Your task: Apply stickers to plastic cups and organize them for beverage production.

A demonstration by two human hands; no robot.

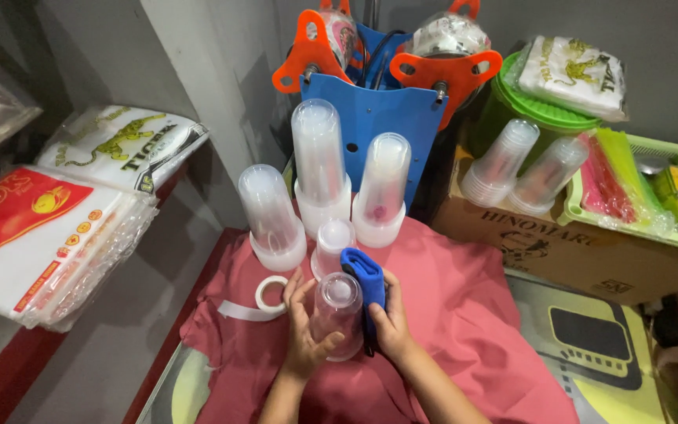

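Pink cloth (464, 314): left hand (305, 330), right hand (391, 318) cup clear jar (337, 314).

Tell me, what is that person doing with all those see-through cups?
A person is holding one clear plastic cup upside down over a pink cloth. The left hand grips the cup's side, while the right hand presses a blue cloth against it. Just behind stand four stacks of clear cups, upside down too, with a roll of white tape beside the left hand. More cups lie on a cardboard box to the right.
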